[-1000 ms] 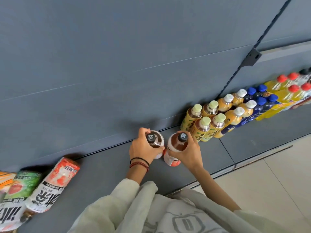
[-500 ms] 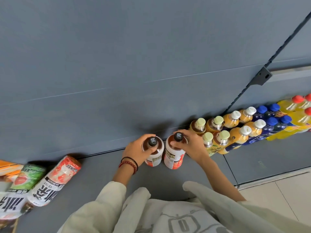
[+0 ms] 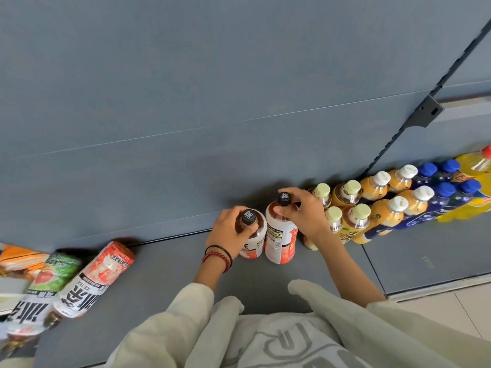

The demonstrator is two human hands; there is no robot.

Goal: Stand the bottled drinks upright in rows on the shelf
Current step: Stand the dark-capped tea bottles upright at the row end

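Two tea bottles stand upright, touching, just left of the rows (image 3: 372, 208). Left hand (image 3: 228, 232) grips the rear bottle (image 3: 252, 235) by its neck; right hand (image 3: 305, 213) pinches the front bottle (image 3: 279, 235) by its cap.

A dark metal slotted upright (image 3: 425, 110) runs diagonally across the blue-grey back panel (image 3: 186, 88). A dark bracket (image 3: 427, 112) sits on it. Pale tiled floor (image 3: 457, 314) lies below-right of the upright.

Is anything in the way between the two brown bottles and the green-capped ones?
Nothing visible. The right-hand bottle stands close beside the green-capped bottles; only the right hand holding it fills that gap.
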